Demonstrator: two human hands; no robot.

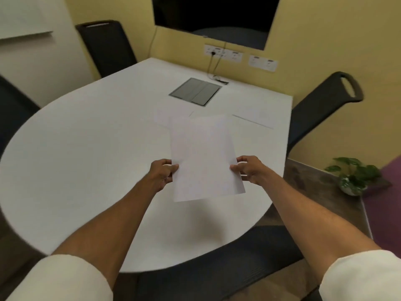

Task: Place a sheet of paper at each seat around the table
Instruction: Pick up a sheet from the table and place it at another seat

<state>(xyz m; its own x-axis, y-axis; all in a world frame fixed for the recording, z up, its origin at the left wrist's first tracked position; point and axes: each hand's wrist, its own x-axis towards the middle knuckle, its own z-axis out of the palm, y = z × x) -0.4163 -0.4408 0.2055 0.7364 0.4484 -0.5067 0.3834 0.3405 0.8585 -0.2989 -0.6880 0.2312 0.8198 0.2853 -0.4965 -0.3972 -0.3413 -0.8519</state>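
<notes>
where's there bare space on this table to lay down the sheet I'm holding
The table's whole left half is bare, as is the near edge by the chair. The far right is crowded: loose sheets and the grey hatch.

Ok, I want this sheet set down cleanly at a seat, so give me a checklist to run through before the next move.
1. Sheet of paper gripped on both sides: ok, left hand and right hand each pinch an edge.
2. Sheet flat, uncreased: ok.
3. Bare table below for laying it: ok.
4. Seat by the right chair already served: ok, a sheet lies there.
5. Near chair has a sheet: not ok, none visible.
6. Only one sheet held: cannot tell.
</notes>
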